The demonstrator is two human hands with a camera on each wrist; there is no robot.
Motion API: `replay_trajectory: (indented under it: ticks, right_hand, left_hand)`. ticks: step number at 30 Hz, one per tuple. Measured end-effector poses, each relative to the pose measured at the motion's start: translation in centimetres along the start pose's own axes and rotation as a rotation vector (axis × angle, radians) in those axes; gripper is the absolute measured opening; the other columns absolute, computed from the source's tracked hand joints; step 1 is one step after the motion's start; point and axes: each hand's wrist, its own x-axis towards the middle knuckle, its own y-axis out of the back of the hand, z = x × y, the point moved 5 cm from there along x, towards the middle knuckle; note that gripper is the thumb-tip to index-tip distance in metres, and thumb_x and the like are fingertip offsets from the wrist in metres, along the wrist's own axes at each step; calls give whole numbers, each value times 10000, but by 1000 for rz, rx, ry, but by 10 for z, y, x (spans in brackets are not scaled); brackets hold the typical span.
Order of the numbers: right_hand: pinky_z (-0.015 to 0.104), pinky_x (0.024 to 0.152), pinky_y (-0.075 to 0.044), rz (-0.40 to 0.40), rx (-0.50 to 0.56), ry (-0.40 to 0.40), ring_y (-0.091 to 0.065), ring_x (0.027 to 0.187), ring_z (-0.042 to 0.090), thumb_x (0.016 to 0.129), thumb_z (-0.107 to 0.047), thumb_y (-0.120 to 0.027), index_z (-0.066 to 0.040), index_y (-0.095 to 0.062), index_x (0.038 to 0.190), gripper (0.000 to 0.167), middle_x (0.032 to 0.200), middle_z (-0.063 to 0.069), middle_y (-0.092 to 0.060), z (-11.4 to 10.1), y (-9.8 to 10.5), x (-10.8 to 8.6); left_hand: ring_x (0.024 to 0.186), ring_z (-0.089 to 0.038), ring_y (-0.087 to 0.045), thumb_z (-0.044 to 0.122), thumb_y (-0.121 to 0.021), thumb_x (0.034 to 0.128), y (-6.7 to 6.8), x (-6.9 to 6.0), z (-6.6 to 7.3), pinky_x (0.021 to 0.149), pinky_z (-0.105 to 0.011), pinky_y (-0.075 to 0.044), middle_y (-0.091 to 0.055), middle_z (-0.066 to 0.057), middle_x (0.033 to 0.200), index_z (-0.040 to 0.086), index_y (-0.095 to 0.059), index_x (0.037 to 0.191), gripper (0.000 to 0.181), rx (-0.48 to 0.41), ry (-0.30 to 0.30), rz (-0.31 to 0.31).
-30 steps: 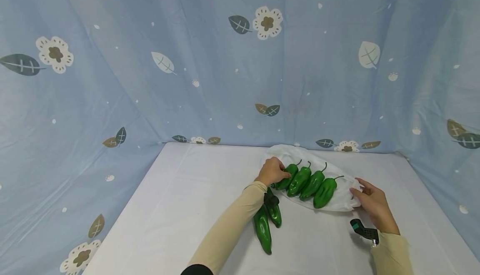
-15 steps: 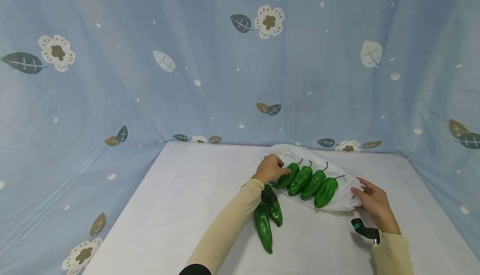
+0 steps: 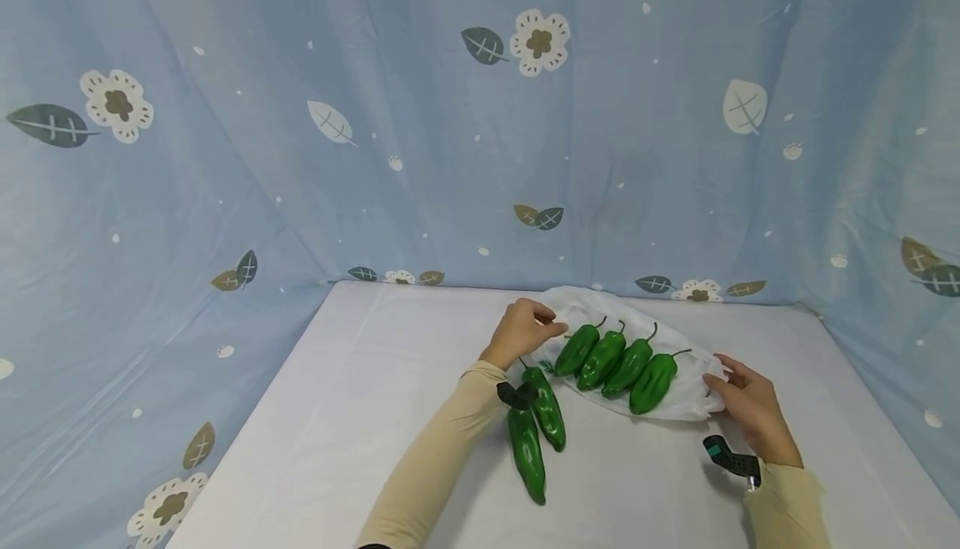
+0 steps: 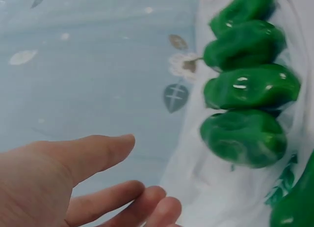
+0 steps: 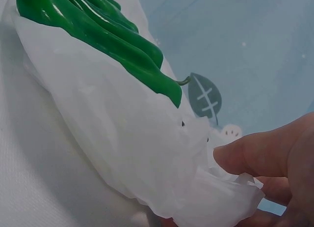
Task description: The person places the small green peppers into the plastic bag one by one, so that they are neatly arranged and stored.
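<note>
Several green peppers lie side by side on a flat white plastic bag (image 3: 686, 407); the leftmost pepper (image 3: 577, 351) is closest to my left hand (image 3: 525, 334). That hand hovers over the bag's left end, thumb and fingers apart and holding nothing. In the left wrist view a gap separates the left hand (image 4: 93, 183) from the nearest pepper (image 4: 243, 138). At the bag's right end, my right hand (image 3: 753, 411) pinches the edge, thumb above and fingers beneath. The right wrist view has crumpled bag plastic (image 5: 221, 197) between the right thumb and fingers.
Two more green peppers, one long (image 3: 528, 453) and another (image 3: 547, 407) beside it, lie on the white table (image 3: 360, 399) in front of the bag, near my left forearm. A blue patterned curtain (image 3: 420, 116) closes off the back and sides.
My left hand has come off the leftmost pepper and drawn back left, its fingers spreading. The right hand keeps its grip on the bag, and the peppers look unmoved.
</note>
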Motion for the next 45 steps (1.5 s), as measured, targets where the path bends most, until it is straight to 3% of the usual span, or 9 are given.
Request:
replay_trajectory:
  ticks: [4,8,14,17,20,23,27,38,45]
  right_hand:
    - [411,947,-554,20,-1,-13,-405,1373,466,1070,-337,-497,-15,-214,1637,711,1612,393,-242,0,0,1]
    - [611,1145,-423,23,12,-19,-353,1420,496,1071,-332,-493,-19,-203,1639,711,1623,401,-208,0,-1,1]
    - [589,1136,-437,12,11,-17,-354,1424,483,1073,-338,-492,-25,-202,1641,710,1629,395,-206,1,-1,2]
    - [439,1007,-538,4,1,-11,-371,1417,468,1073,-345,-493,-26,-207,1641,711,1629,393,-217,0,0,2]
    - [296,890,-525,5,-5,-9,-394,1390,450,1073,-346,-496,-22,-214,1639,710,1620,390,-237,0,0,1]
    - [400,970,-547,9,6,-14,-386,1399,460,1073,-339,-497,-24,-213,1639,708,1621,392,-230,0,0,0]
    - [585,1142,-433,6,16,-17,-355,1432,476,1077,-336,-487,-30,-196,1643,707,1635,397,-191,0,-1,1]
    - [415,977,-515,18,6,-28,-405,1373,446,1073,-341,-497,-38,-214,1642,704,1618,391,-238,0,0,2]
    - [579,1132,-442,14,13,-21,-353,1433,474,1077,-334,-491,-35,-205,1643,702,1635,392,-205,1,-1,3]
  left_hand:
    - [989,-221,-731,337,-756,957,12,-8,3,766,-301,-593,-773,-79,1111,65,-772,1199,364,-13,-27,13]
    - [1003,-248,-738,322,-749,964,24,-17,7,790,-315,-604,-773,-94,1102,56,-761,1211,363,-51,-48,34]
    - [974,-253,-747,327,-744,965,40,-30,7,816,-341,-612,-776,-100,1089,61,-761,1203,357,-89,-71,76]
    - [959,-235,-745,331,-748,960,44,-38,5,795,-331,-608,-778,-91,1083,76,-761,1211,357,-103,-66,91]
    - [960,-220,-738,330,-751,958,48,-46,2,788,-323,-601,-778,-78,1093,94,-758,1224,356,-126,-51,103]
    - [960,-209,-727,329,-748,960,51,-52,-2,787,-321,-593,-774,-69,1111,103,-757,1227,349,-139,-49,114]
    - [959,-208,-719,328,-745,961,55,-61,-8,783,-328,-584,-771,-63,1104,111,-760,1219,338,-144,-50,133]
    - [927,-201,-739,323,-767,948,60,-86,-38,738,-286,-592,-765,-89,1080,99,-765,1202,339,-258,16,161]
    - [898,-210,-746,322,-771,946,54,-99,-58,722,-272,-600,-778,-119,1083,63,-757,1201,364,-288,68,136]
